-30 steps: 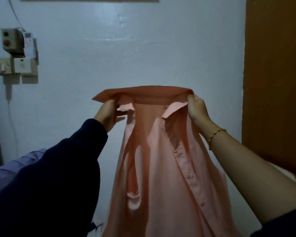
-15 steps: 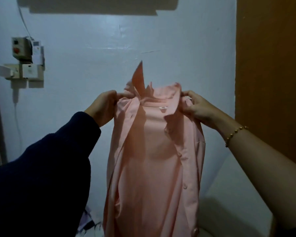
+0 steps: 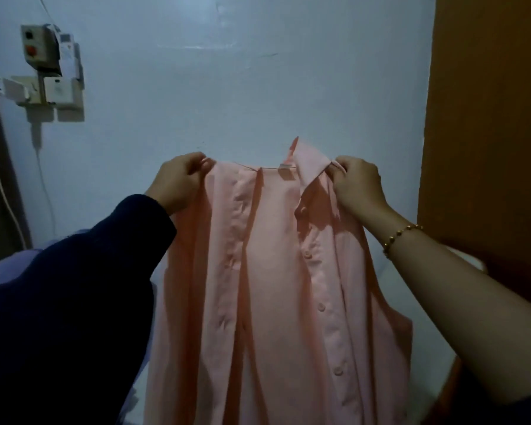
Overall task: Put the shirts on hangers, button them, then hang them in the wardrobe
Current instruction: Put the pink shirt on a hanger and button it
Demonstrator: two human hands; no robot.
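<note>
A peach-pink button-up shirt [image 3: 273, 286] hangs open in front of me, its inside and neck label facing me. My left hand [image 3: 178, 182] grips the top left edge near the collar. My right hand [image 3: 357, 185] pinches the collar on the right side. The button placket with several buttons runs down the right half. No hanger is in view.
A pale blue wall [image 3: 242, 72] is straight ahead. An electrical switch box [image 3: 48, 72] with cables is mounted at the upper left. A brown wooden panel [image 3: 488, 118] stands at the right. A lilac cloth [image 3: 19, 262] lies low at the left, a white surface [image 3: 426, 326] at the right.
The shirt has been spread wider between my hands and lowered. The collar, which stuck up in a point, now lies flatter, and the inside label shows.
</note>
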